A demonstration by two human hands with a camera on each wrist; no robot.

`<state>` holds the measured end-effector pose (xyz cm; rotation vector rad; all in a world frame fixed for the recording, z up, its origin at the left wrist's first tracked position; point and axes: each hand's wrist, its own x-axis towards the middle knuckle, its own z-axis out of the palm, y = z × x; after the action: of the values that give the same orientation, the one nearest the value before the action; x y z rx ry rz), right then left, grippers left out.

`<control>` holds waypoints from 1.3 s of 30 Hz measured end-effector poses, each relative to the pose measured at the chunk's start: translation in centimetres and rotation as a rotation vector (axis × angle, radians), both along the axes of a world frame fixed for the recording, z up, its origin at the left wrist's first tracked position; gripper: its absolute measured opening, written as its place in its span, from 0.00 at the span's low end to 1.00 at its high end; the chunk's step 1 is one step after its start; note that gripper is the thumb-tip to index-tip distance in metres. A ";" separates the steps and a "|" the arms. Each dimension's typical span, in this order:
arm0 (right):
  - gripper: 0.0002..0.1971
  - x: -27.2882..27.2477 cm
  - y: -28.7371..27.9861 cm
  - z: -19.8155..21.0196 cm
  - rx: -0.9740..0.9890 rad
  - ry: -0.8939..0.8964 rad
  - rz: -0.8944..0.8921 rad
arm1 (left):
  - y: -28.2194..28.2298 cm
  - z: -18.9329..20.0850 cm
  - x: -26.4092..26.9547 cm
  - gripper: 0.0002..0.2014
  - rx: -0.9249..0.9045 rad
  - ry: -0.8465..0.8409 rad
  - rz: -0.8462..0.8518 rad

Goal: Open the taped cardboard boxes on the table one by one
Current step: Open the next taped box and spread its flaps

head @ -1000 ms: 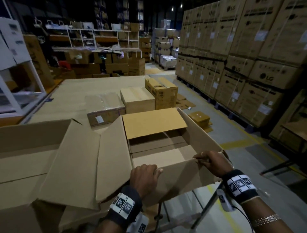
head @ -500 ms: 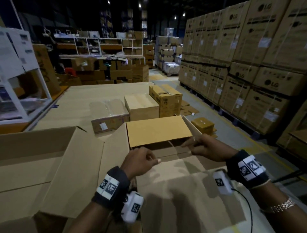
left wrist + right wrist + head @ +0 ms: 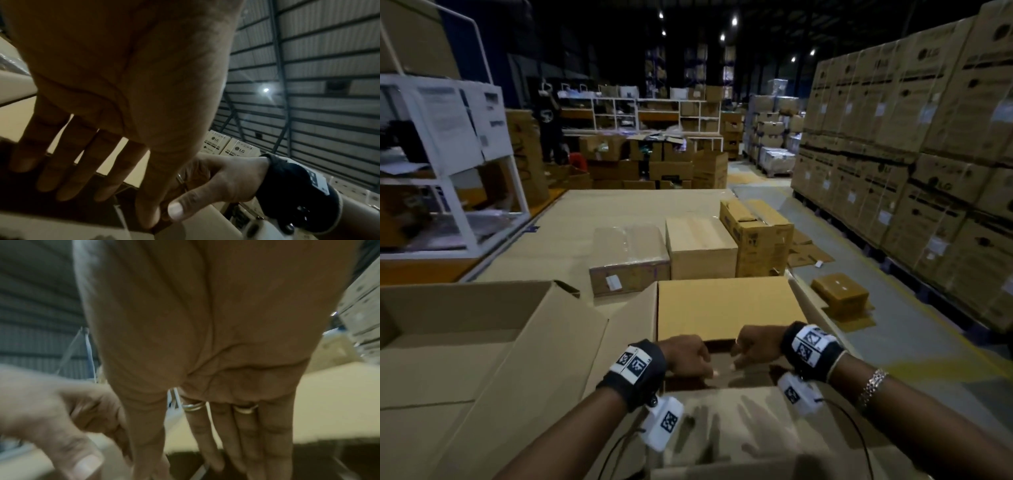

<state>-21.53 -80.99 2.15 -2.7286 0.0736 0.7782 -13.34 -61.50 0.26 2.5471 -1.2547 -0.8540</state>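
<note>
Reaching into the open cardboard box at the table's near edge, the left hand and right hand meet in the dark gap between its far and near flaps, and its contents are hidden in the head view; three shut boxes stand beyond. From the left wrist, straight spread fingers rest on a flap. From the right wrist, straight fingers point down, holding nothing.
</note>
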 end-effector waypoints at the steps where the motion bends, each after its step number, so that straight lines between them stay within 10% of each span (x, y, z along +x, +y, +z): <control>1: 0.22 0.4 -0.4 -0.8 -0.028 0.017 -0.003 | -0.2 -0.4 0.5 0.24 0.051 0.029 -0.016; 8: 0.32 -0.3 -4.4 1.2 0.056 -0.008 -0.063 | -0.9 0.5 3.8 0.33 0.083 0.054 -0.027; 12: 0.25 0.7 -6.3 5.5 0.088 -0.130 -0.039 | -0.1 3.7 5.0 0.32 -0.203 0.042 0.036; 16: 0.27 5.5 -7.7 8.1 0.114 -0.417 0.004 | -0.7 5.9 8.0 0.31 -0.335 -0.234 0.102; 27: 0.36 18.8 -9.4 -3.9 -0.170 -0.496 0.016 | -2.2 -0.8 19.1 0.45 0.228 -0.323 -0.001; 39: 0.28 18.9 -10.8 -9.0 -0.250 -0.683 -0.126 | -1.2 -3.9 19.5 0.54 0.064 -0.307 0.029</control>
<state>-2.58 -91.80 -6.87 -3.0260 0.1976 -0.2334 6.13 -62.67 -3.60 2.8214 -1.2835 -0.5179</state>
